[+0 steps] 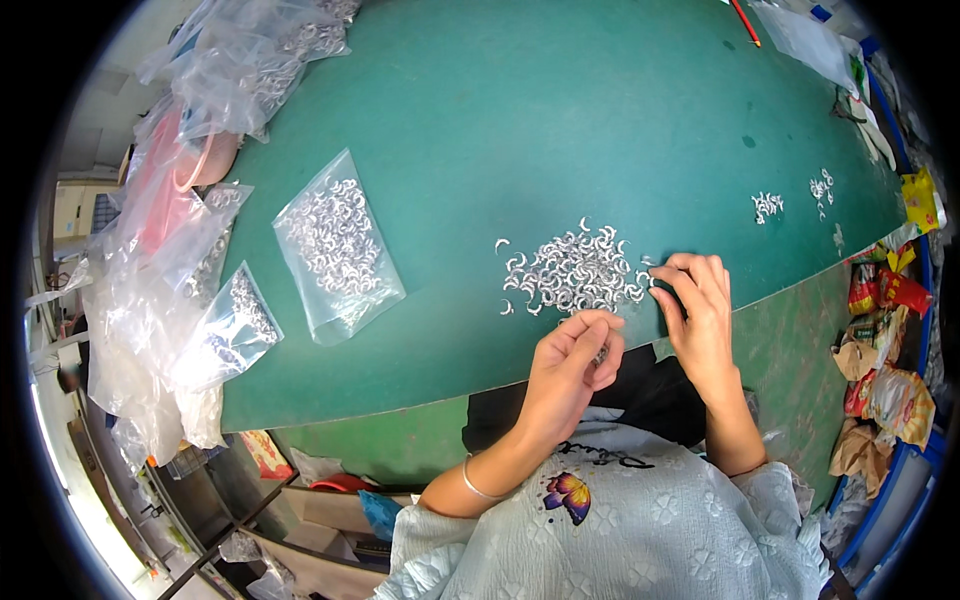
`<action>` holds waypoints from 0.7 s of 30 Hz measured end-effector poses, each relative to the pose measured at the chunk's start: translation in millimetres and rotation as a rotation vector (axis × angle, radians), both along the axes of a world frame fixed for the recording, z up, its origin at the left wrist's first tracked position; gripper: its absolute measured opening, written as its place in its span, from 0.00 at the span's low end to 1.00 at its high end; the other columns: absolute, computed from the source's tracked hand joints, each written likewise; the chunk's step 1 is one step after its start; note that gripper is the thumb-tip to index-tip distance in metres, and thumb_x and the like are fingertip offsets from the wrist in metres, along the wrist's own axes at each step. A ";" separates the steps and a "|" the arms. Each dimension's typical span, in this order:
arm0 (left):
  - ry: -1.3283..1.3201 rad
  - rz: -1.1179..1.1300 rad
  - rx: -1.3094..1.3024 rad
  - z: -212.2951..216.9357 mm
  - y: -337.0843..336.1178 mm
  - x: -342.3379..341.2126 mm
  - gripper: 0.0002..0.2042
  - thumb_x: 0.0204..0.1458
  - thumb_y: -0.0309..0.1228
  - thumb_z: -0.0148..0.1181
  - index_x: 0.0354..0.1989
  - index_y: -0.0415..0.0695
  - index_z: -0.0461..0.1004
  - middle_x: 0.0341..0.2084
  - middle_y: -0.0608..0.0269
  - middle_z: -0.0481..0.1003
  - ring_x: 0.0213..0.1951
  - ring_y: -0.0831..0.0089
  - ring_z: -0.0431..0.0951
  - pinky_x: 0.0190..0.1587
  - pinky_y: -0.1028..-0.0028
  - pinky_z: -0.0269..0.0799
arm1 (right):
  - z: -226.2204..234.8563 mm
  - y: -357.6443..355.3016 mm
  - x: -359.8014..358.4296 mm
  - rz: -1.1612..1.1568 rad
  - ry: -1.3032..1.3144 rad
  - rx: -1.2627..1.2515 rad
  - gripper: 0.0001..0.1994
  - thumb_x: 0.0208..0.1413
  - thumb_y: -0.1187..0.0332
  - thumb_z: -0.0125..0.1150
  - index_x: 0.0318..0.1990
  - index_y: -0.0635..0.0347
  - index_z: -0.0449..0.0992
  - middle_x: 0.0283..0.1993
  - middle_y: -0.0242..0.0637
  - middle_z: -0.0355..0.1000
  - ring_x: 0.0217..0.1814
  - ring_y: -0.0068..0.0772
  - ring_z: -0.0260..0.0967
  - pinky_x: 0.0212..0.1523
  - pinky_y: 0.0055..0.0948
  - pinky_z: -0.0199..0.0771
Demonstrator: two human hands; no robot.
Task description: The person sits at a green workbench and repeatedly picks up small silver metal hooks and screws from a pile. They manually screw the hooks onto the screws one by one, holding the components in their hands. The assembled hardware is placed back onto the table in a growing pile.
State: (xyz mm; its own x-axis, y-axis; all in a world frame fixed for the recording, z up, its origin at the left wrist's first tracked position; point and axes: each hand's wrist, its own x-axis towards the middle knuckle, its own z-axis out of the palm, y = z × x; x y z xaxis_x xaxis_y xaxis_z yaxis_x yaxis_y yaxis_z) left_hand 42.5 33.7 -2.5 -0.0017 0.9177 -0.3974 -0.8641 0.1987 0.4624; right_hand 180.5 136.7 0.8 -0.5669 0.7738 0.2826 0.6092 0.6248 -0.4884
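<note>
Small silvery crescent-shaped metal pieces (580, 268) lie in a loose pile on the green tabletop in front of me. My left hand (575, 365) is just below the pile's near edge, its fingers curled in with the thumb over them. Something metallic glints inside that hand, most of it hidden by the fingers. At the pile's right edge is my right hand (702, 305). Its thumb and index finger come together around one crescent piece, while the other fingers stay bent behind.
A clear bag of crescents (345, 250) lies left of the pile, with a smaller filled bag (240, 320) beyond. Two little clusters (768, 207) (821, 190) sit at right. Plastic bags and a pink basket (210, 160) crowd the left edge. A red pencil (746, 24) lies far right.
</note>
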 end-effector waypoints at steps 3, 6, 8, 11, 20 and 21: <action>-0.004 -0.020 -0.005 0.7 -1.8 -1.6 0.09 0.58 0.28 0.41 0.40 0.37 0.67 0.21 0.64 0.65 0.20 0.83 0.57 0.20 0.83 0.51 | -2.2 1.3 0.7 0.001 0.011 0.036 0.09 0.40 0.78 0.60 0.32 0.62 0.72 0.34 0.36 0.66 0.35 0.38 0.61 0.34 0.32 0.59; 0.034 -0.018 -0.026 3.7 0.0 0.9 0.10 0.58 0.28 0.42 0.41 0.37 0.68 0.22 0.65 0.66 0.20 0.83 0.58 0.21 0.83 0.53 | -3.7 2.1 0.6 0.004 0.085 0.050 0.07 0.41 0.79 0.59 0.31 0.63 0.72 0.31 0.37 0.66 0.33 0.37 0.62 0.34 0.31 0.60; 0.074 -0.020 -0.041 3.8 1.8 3.9 0.10 0.57 0.28 0.44 0.42 0.36 0.68 0.24 0.65 0.67 0.21 0.83 0.59 0.22 0.83 0.54 | -2.1 2.6 -1.3 -0.011 0.157 0.041 0.06 0.41 0.80 0.59 0.30 0.64 0.73 0.30 0.38 0.67 0.32 0.36 0.63 0.33 0.29 0.61; 0.119 -0.033 -0.073 1.9 1.7 6.8 0.10 0.55 0.28 0.48 0.41 0.36 0.69 0.26 0.65 0.69 0.22 0.83 0.61 0.24 0.82 0.57 | 11.5 -5.2 0.4 0.080 0.435 -0.264 0.04 0.41 0.80 0.59 0.28 0.64 0.74 0.29 0.37 0.68 0.31 0.33 0.62 0.33 0.27 0.62; 0.121 -0.010 -0.036 5.5 -0.5 3.9 0.08 0.51 0.25 0.54 0.38 0.35 0.72 0.26 0.61 0.73 0.23 0.83 0.63 0.25 0.81 0.57 | 20.2 -14.3 -0.4 0.224 0.535 -0.469 0.04 0.40 0.79 0.60 0.27 0.62 0.77 0.27 0.33 0.67 0.31 0.29 0.61 0.32 0.24 0.61; 0.126 -0.014 -0.035 6.6 -0.4 3.5 0.08 0.51 0.25 0.54 0.37 0.35 0.72 0.26 0.61 0.73 0.23 0.84 0.63 0.25 0.82 0.57 | 20.1 -14.5 -0.8 0.227 0.538 -0.465 0.04 0.40 0.79 0.60 0.27 0.62 0.77 0.27 0.33 0.67 0.31 0.29 0.61 0.32 0.24 0.61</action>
